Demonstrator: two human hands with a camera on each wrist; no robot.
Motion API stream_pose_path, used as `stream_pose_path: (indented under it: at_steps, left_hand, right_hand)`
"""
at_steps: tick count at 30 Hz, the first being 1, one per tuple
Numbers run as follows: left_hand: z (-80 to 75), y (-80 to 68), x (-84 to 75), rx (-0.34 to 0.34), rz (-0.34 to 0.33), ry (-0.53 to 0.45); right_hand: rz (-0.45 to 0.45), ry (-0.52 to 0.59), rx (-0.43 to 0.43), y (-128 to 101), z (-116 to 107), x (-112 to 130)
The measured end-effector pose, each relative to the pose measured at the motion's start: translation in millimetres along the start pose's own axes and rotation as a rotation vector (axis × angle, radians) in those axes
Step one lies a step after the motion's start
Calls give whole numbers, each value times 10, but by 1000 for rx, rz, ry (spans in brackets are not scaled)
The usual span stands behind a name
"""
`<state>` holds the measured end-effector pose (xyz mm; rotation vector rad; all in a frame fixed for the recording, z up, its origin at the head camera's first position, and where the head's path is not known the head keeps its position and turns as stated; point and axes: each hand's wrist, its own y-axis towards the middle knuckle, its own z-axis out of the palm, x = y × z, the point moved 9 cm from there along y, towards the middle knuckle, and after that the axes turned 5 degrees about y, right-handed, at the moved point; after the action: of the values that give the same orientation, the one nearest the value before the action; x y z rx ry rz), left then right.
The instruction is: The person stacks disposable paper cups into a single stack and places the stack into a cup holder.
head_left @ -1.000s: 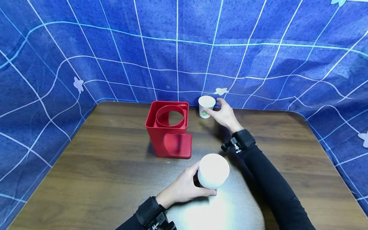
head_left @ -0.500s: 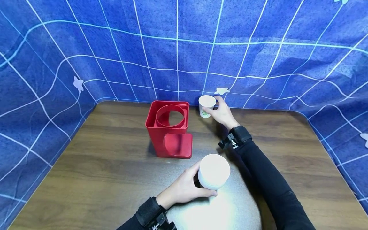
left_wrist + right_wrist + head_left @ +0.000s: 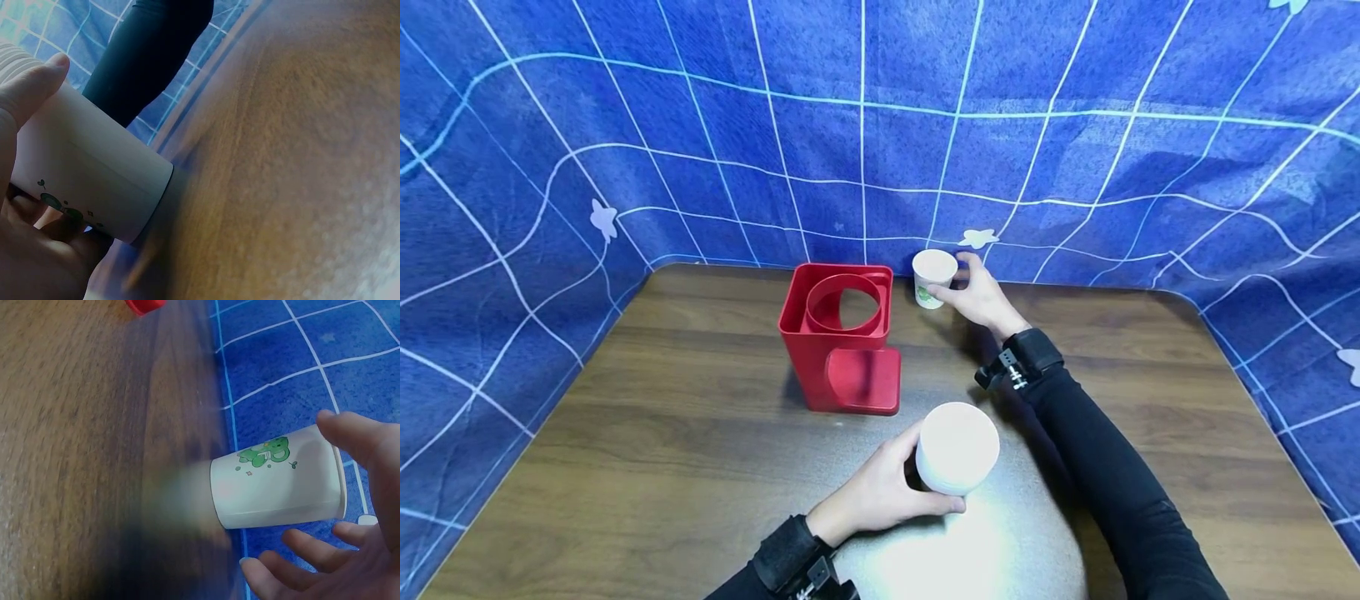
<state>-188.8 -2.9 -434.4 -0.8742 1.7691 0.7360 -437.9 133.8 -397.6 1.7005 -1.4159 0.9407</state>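
Note:
My left hand grips a nested stack of white paper cups low over the near middle of the table. Several stacked rims show beside the thumb in the left wrist view, with a small green print below. At the back of the table, a single paper cup stands upright, with a green cartoon animal on its side. My right hand is just right of this cup. In the right wrist view, the thumb lies at the cup's rim, while the loosely bent fingers are spread apart from its wall.
A red square holder with a round ring inside and a front ledge stands left of the single cup. Blue gridded cloth rises behind and beside the wooden table.
The single cup has shifted slightly left, and a gap shows between it and my right hand's fingers. My left hand and the cup stack have stayed nearly still.

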Motion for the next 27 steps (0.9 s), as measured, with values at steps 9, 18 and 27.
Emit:
stream_pose_path:
  at_steps: [9, 18, 27]
  left_hand:
    - [3, -8, 29, -5, -15, -7]
    - [0, 0, 4, -4, 4, 3]
    - [-3, 5, 0, 0, 21, 5]
  right_hand:
    - [-25, -43, -13, 91, 77, 49]
    - [-58, -96, -15, -44, -3, 120]
    - [-191, -107, 82, -562, -124, 356]
